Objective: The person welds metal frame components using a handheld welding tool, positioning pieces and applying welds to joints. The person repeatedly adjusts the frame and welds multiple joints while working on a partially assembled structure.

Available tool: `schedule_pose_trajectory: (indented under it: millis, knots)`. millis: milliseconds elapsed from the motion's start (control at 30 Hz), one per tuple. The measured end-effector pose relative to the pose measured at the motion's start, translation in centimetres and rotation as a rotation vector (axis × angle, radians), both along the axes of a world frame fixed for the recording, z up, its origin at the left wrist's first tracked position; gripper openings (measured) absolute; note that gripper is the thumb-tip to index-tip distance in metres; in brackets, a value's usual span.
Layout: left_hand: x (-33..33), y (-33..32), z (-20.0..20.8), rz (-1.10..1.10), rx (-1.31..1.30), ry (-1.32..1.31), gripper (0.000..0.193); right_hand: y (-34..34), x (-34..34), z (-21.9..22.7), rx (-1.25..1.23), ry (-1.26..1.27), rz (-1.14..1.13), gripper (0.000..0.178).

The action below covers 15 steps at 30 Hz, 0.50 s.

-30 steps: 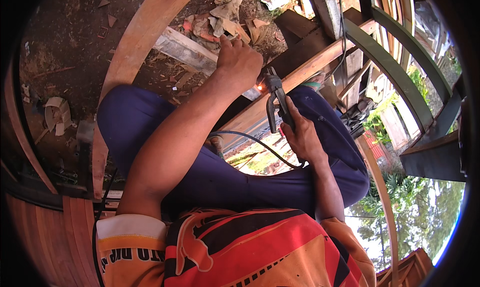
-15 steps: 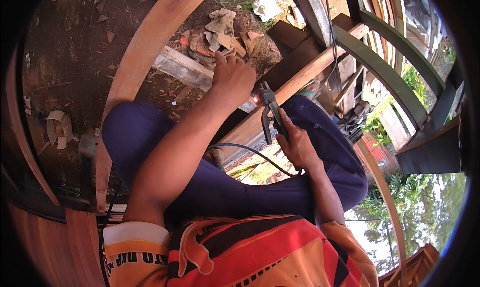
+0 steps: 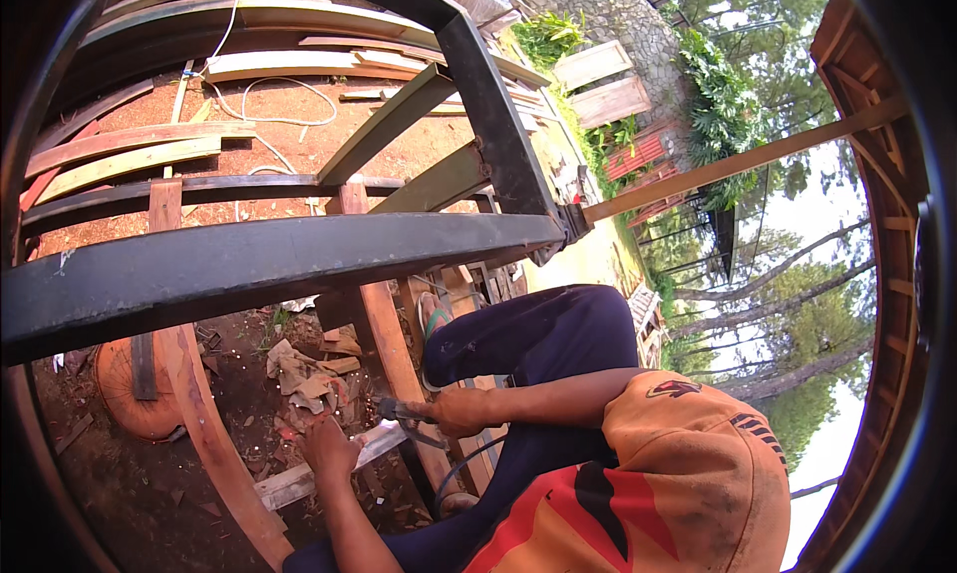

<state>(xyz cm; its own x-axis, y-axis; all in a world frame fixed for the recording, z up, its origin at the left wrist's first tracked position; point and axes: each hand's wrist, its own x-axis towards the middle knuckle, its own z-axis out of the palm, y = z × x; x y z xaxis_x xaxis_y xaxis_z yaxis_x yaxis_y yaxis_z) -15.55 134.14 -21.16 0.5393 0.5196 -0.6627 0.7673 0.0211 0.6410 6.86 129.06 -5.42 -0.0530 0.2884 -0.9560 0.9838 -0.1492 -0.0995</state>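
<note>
My right hand (image 3: 464, 411) is wrapped round a dark welding electrode holder (image 3: 401, 409), whose jaws point left. A dark cable (image 3: 461, 463) curves below it. Under the jaws, a bright white patch shows at the end of a pale bar (image 3: 289, 485), where it nears a wooden beam (image 3: 392, 349). Just left of the jaws, my left hand (image 3: 332, 453) hovers over the pale bar, its fingers loosely bent and apart, with nothing visible in them. Whether it touches the bar, I cannot tell.
A black metal beam (image 3: 279, 264) crosses in front, joined to an upright frame (image 3: 498, 124). A curved wooden piece (image 3: 199, 393) stands left, near a round orange object (image 3: 140, 393). Crumpled scraps (image 3: 304, 374) lie on the ground. Planks (image 3: 309, 66) and a pale cord (image 3: 299, 82) lie beyond.
The view has swung and tilted upward, bringing the black beam and trees into sight. Both hands appear lower in the picture; my right hand still grips the electrode holder.
</note>
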Motion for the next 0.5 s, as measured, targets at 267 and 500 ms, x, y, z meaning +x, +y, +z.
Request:
schedule_pose_trajectory:
  millis: [267, 500]
  knots:
    - [-1.1, 0.4, -1.0, 0.052, 0.123, 0.048, 0.058, -0.6, 0.5, -1.3, 0.077, -0.006, 0.071, 0.081]
    - [-7.8, 2.6, -0.2, 0.32, -0.083, -0.312, 0.062, -0.1, 2.2, -3.3, 0.054, 0.105, 0.12, 0.076]
